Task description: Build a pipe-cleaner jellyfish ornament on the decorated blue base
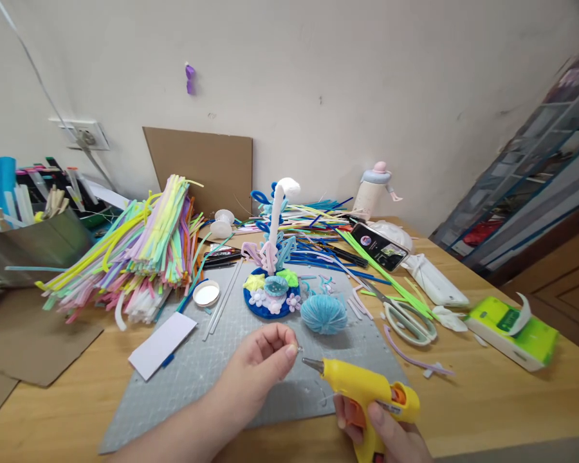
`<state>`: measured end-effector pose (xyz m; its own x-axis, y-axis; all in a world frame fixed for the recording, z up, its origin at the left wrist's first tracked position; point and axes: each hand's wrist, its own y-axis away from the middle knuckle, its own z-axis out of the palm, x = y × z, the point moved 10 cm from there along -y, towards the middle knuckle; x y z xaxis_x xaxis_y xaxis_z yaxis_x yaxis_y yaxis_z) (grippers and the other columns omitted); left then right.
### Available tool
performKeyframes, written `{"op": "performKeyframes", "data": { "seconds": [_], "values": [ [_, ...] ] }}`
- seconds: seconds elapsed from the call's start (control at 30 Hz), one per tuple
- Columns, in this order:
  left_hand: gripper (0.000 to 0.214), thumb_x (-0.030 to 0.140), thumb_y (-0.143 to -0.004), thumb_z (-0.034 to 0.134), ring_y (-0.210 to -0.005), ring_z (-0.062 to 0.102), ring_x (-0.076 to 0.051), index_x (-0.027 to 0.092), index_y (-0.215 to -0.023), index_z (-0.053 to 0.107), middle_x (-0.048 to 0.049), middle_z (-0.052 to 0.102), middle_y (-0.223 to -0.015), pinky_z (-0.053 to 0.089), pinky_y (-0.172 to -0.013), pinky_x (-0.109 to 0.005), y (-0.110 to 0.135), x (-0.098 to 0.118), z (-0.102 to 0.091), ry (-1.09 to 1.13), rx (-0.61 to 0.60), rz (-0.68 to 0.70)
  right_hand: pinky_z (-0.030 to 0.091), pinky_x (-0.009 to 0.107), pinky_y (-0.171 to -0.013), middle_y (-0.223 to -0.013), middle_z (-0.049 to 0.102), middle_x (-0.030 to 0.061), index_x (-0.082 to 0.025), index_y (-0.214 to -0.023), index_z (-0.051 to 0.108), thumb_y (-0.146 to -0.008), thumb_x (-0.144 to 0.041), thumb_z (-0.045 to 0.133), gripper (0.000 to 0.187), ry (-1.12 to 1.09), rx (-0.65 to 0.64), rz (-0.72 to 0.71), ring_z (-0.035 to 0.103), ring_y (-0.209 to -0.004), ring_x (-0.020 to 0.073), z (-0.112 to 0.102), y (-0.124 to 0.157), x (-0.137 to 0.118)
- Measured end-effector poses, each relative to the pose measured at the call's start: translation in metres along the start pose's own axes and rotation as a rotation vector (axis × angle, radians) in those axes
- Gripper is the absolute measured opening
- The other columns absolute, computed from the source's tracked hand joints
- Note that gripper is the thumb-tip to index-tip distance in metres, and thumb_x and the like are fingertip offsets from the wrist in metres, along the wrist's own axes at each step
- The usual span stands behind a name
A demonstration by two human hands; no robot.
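Note:
My right hand [390, 431] is wrapped round the handle of a yellow hot glue gun [361, 382], fingers by its orange trigger. The gun's metal nozzle points left, close to the fingertips of my left hand [265, 360]. Thumb and forefinger of that hand are pinched on something tiny and pale, too small to name. Beyond them stands a pipe-cleaner ornament [273, 292] with a dark blue round base, small flowers and a tall white stem. A ball of light blue yarn [324, 314] lies at its right on the grey cutting mat [174, 399].
Bundled pastel pipe cleaners [145, 251] and a pen holder [33, 251] fill the left side. Scissors [408, 321], a phone [381, 244], a green tissue pack [511, 331] and a bottle [370, 193] are on the right. Glue sticks [223, 299] and a white card [161, 345] lie left of the ornament.

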<state>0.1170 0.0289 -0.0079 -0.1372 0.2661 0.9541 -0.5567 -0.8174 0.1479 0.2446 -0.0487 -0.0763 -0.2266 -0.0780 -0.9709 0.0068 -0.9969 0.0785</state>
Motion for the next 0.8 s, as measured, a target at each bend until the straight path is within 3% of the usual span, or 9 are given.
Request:
{"op": "performKeyframes", "data": {
  "seconds": [0.1, 0.2, 0.27, 0.37, 0.43, 0.5, 0.6, 0.7, 0.8],
  "values": [
    [0.033, 0.044, -0.069, 0.066, -0.055, 0.031, -0.007, 0.015, -0.073, 0.050, 0.0049, 0.041, -0.060, 0.024, -0.051, -0.020, -0.002, 0.001, -0.002, -0.054, 0.032, 0.013, 0.035, 0.026, -0.055, -0.061, 0.051, 0.0030, -0.016, -0.065, 0.060, -0.072, -0.064, 0.054, 0.048, -0.193, -0.037, 0.019, 0.041, -0.054, 0.0117, 0.007, -0.002, -0.002],
    [0.031, 0.042, -0.069, 0.066, -0.055, 0.031, -0.007, 0.015, -0.072, 0.050, 0.0048, 0.041, -0.061, 0.024, -0.051, -0.020, -0.004, 0.008, -0.013, -0.074, 0.102, 0.054, 0.029, 0.023, -0.047, -0.052, 0.043, -0.0005, -0.015, -0.064, 0.057, -0.077, -0.066, 0.041, 0.054, -0.364, -0.103, 0.046, 0.032, -0.045, 0.0080, 0.012, -0.009, -0.011],
    [0.029, 0.041, -0.070, 0.065, -0.053, 0.030, -0.007, 0.016, -0.073, 0.051, 0.0055, 0.040, -0.059, 0.023, -0.050, -0.020, -0.004, 0.016, -0.028, -0.069, 0.204, 0.096, 0.026, 0.020, -0.044, -0.050, 0.041, -0.0012, -0.013, -0.070, 0.059, -0.081, -0.062, 0.036, 0.055, -0.385, -0.172, 0.132, 0.030, -0.042, 0.0065, 0.014, -0.011, -0.013],
    [0.028, 0.041, -0.072, 0.063, -0.050, 0.028, -0.006, 0.016, -0.074, 0.051, 0.0064, 0.039, -0.056, 0.020, -0.048, -0.020, -0.002, 0.030, -0.053, -0.048, 0.358, 0.175, 0.030, 0.018, -0.043, -0.051, 0.049, 0.0015, -0.007, -0.081, 0.061, -0.081, -0.051, 0.043, 0.047, -0.259, -0.299, 0.312, 0.041, -0.043, 0.0067, 0.012, -0.006, -0.011],
    [0.028, 0.041, -0.071, 0.064, -0.049, 0.028, -0.006, 0.016, -0.074, 0.051, 0.0068, 0.040, -0.055, 0.019, -0.047, -0.020, -0.002, 0.036, -0.062, -0.026, 0.400, 0.211, 0.033, 0.017, -0.040, -0.060, 0.059, 0.0064, -0.008, -0.085, 0.058, -0.082, -0.047, 0.045, 0.042, -0.121, -0.331, 0.426, 0.050, -0.043, 0.0085, 0.004, -0.001, -0.007],
    [0.029, 0.040, -0.070, 0.065, -0.047, 0.028, -0.005, 0.016, -0.074, 0.051, 0.0067, 0.040, -0.054, 0.019, -0.046, -0.020, -0.002, 0.036, -0.064, -0.008, 0.403, 0.224, 0.038, 0.018, -0.040, -0.073, 0.066, 0.0104, -0.012, -0.085, 0.054, -0.082, -0.049, 0.047, 0.038, 0.051, -0.278, 0.509, 0.058, -0.046, 0.0115, -0.013, -0.001, -0.002],
    [0.029, 0.040, -0.068, 0.067, -0.047, 0.028, -0.005, 0.016, -0.073, 0.052, 0.0061, 0.042, -0.054, 0.019, -0.046, -0.020, -0.004, 0.034, -0.061, 0.001, 0.376, 0.236, 0.039, 0.020, -0.040, -0.061, 0.066, 0.0073, -0.016, -0.080, 0.049, -0.081, -0.059, 0.041, 0.044, 0.403, -0.146, 0.581, 0.059, -0.043, 0.0139, -0.046, -0.012, 0.004],
    [0.031, 0.042, -0.067, 0.068, -0.048, 0.027, -0.005, 0.015, -0.073, 0.052, 0.0062, 0.042, -0.054, 0.019, -0.046, -0.020, -0.005, 0.030, -0.057, -0.013, 0.353, 0.228, 0.032, 0.021, -0.039, -0.046, 0.057, 0.0033, -0.017, -0.064, 0.050, -0.081, -0.064, 0.033, 0.053, 0.913, -0.046, 0.438, 0.055, -0.041, 0.0148, -0.073, -0.036, -0.015],
    [0.034, 0.044, -0.065, 0.068, -0.048, 0.027, -0.005, 0.015, -0.073, 0.052, 0.0064, 0.041, -0.054, 0.018, -0.046, -0.020, -0.005, 0.029, -0.054, -0.032, 0.342, 0.216, 0.026, 0.024, -0.043, -0.052, 0.059, 0.0047, -0.017, -0.052, 0.053, -0.077, -0.062, 0.042, 0.053, 1.387, 0.080, 0.189, 0.054, -0.049, 0.0160, -0.080, -0.054, -0.054]
  ]
}}
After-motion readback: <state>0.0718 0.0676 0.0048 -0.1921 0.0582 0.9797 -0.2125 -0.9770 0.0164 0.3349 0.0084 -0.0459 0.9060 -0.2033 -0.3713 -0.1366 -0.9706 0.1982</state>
